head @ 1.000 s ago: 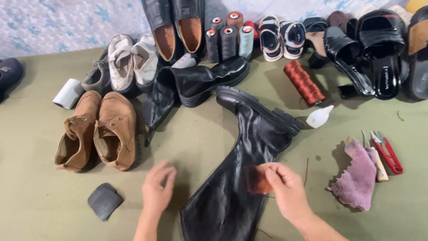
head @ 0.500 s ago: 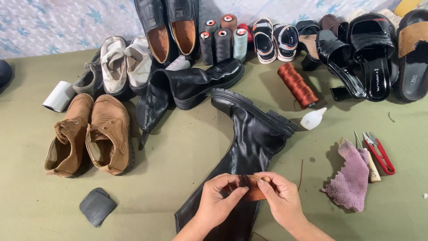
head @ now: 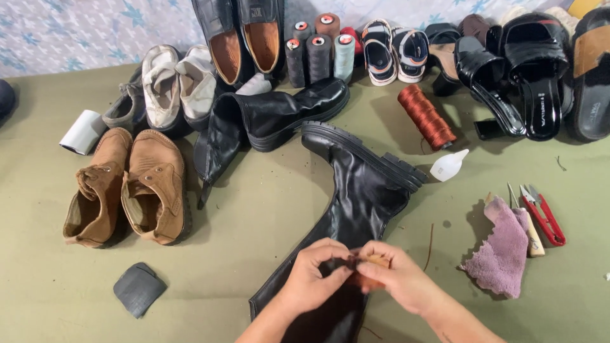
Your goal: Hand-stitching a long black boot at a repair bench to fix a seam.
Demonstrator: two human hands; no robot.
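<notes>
olive green cloth covers the floor (head: 267, 209), and shoes are lined up along its far edge against a patterned blue-white backdrop. a tall black boot (head: 356, 190) lies near the middle of the near edge, sole toward the far side, shaft running down toward the person. both hands are together over the shaft: left hand (head: 311, 276) and right hand (head: 397, 279) are pinched closed on a small brown piece (head: 372, 262), maybe a bit of leather or a patch, can't tell exactly, pressed right on the boot.

looks to me like the step is fitting or working that brown bit against the shaft. next move probably needs a steady pinch and keeping the piece lined up so it doesn't slide on the shiny leather.

other stuff: tan suede shoes (head: 127, 187) toward the left edge, a dark folded patch (head: 138, 289) near the near-left corner, rust thread spool (head: 426, 115), little white glue bottle (head: 448, 165), purple rag (head: 502, 244) and red snips (head: 543, 213) on the right.

versus a second ago: the left hand was spread open off to the left of the shaft and only the right had the piece. half a second ago they'd already met, and now they sit tighter.
</notes>
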